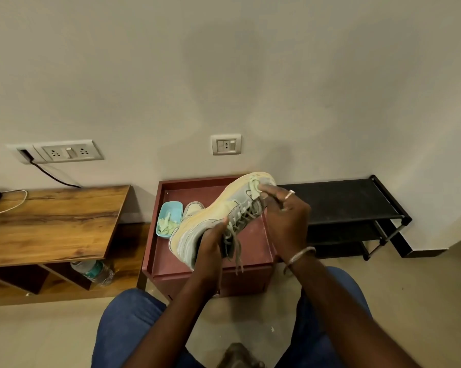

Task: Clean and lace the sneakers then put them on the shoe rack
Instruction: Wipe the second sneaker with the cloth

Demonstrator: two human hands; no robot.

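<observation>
— Over the red-brown table [240, 282], what's up in the air?
— One sneaker [232, 205], lifted clear of the table top and tilted, its pale sole turned up and to my left. My left hand [210, 248] grips it at the near, lower end, fingers curled round the edge.
— And the other hand?
— My right hand [285, 219] is at the far, higher end, fingertips pinched together on a pale scrap [254, 189] against the upper. Cloth or a piece of the shoe, I can't tell. There's a ring on one finger and a metal bangle [301, 256] on that wrist.
— Laces?
— The laces [237, 248] cross the upper, and loose ends hang down just beside my left hand.
— Where's the mate?
— The second sneaker [193, 208] sits on the table behind the one I hold, mostly hidden by it. Just to its left is a light blue dish [171, 205] with pale scraps in it.
— And the rack?
— The black shoe rack [343, 200] stands against the wall, right beside the table on my right.
— Anything else around?
— A wooden desk [51, 221] on my left, with a plastic bottle [96, 270] in the open shelf below it. There's a wall socket [225, 144] above the table. My knees in blue jeans [128, 328] are at the bottom.
</observation>
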